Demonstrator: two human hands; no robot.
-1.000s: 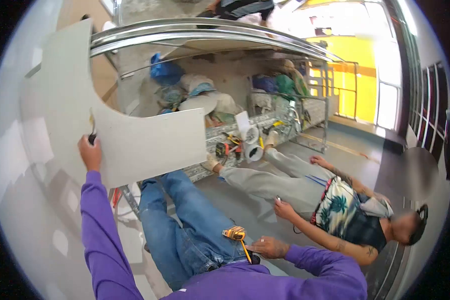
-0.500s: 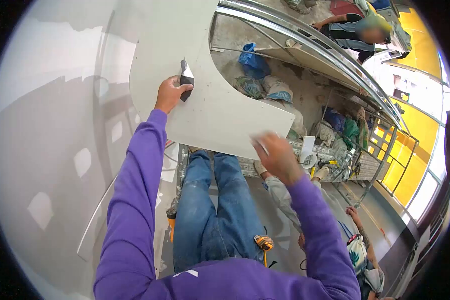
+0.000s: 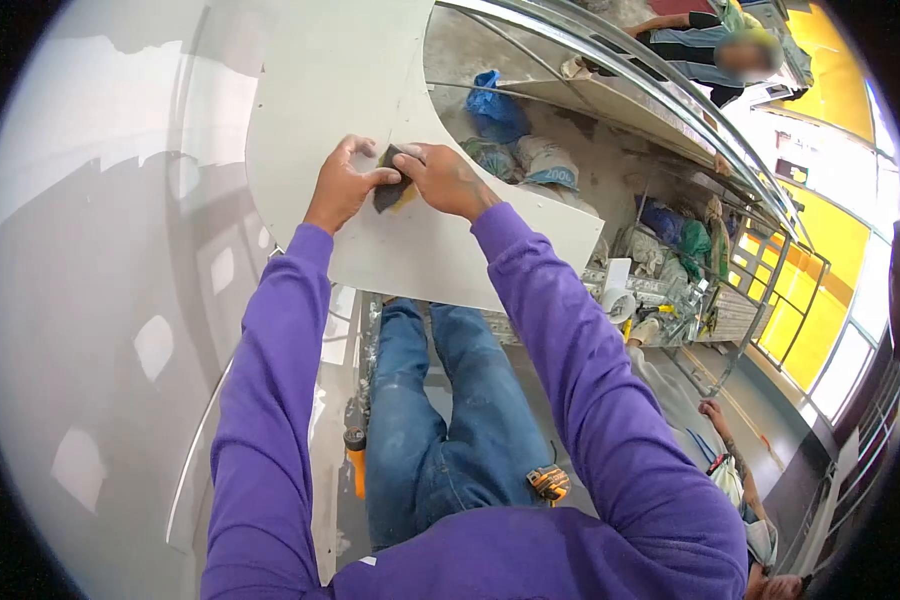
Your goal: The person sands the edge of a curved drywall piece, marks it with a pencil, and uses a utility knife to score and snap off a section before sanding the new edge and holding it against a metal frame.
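Note:
My left hand (image 3: 348, 183) pinches a small folded piece of dark sandpaper (image 3: 392, 190) from the left. The thumb and fingers of my right hand (image 3: 445, 178) grip the same piece from the right, near its top. A yellowish patch shows along its lower right side. Both hands are close over a large white board (image 3: 320, 90) with a curved cut-out on its right side. The board extends above my knees, and its lower edge crosses in front of my legs.
A metal rail (image 3: 660, 85) curves past at upper right, with a person (image 3: 695, 50) beyond it. Filled sacks (image 3: 547, 163) and a blue bag (image 3: 497, 108) lie beyond the cut-out. A white roll (image 3: 618, 304) stands right of the board. Another person's arm (image 3: 727, 445) shows lower right.
My right hand has swung up and left from the board's lower right and now grips the sandpaper along with my left hand. The sandpaper has shifted slightly right and down.

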